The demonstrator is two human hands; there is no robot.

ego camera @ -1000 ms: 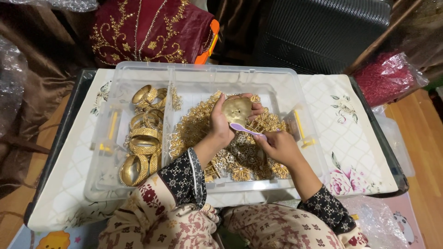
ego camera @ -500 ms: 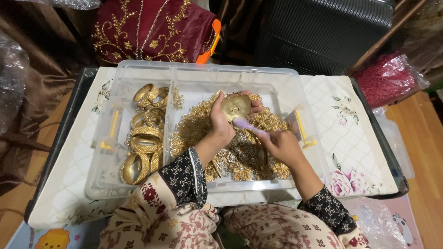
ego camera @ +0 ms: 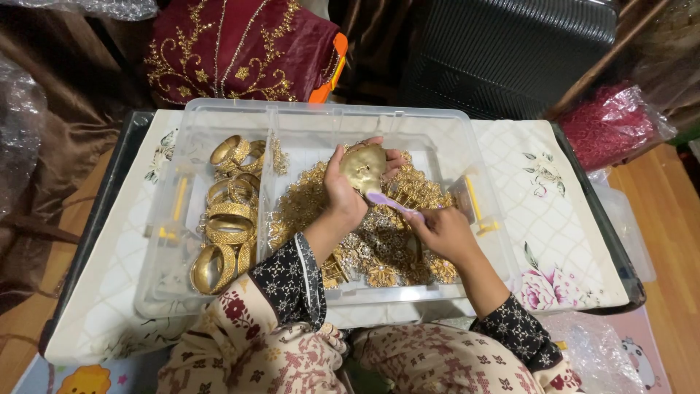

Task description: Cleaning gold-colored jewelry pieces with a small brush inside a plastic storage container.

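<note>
My left hand point(ego camera: 343, 191) grips a rounded gold ornament point(ego camera: 362, 168) and holds it up over the right compartment of a clear plastic box point(ego camera: 306, 120). My right hand point(ego camera: 445, 233) holds a small purple brush point(ego camera: 390, 204) whose tip touches the lower edge of the ornament. Beneath both hands lies a heap of ornate gold jewellery pieces point(ego camera: 386, 252). Several gold bangles point(ego camera: 226, 226) fill the left compartment.
The box sits on a low table covered by a white floral cloth point(ego camera: 554, 211). A maroon embroidered cushion point(ego camera: 233, 47) and a dark ribbed case point(ego camera: 503, 55) stand behind it. A red bag in clear wrap point(ego camera: 609, 124) lies at right. Wooden floor point(ego camera: 674, 241) shows on the right.
The brush tip has slid a little down and left along the ornament's edge. My left hand has turned the ornament slightly while staying over the box.
</note>
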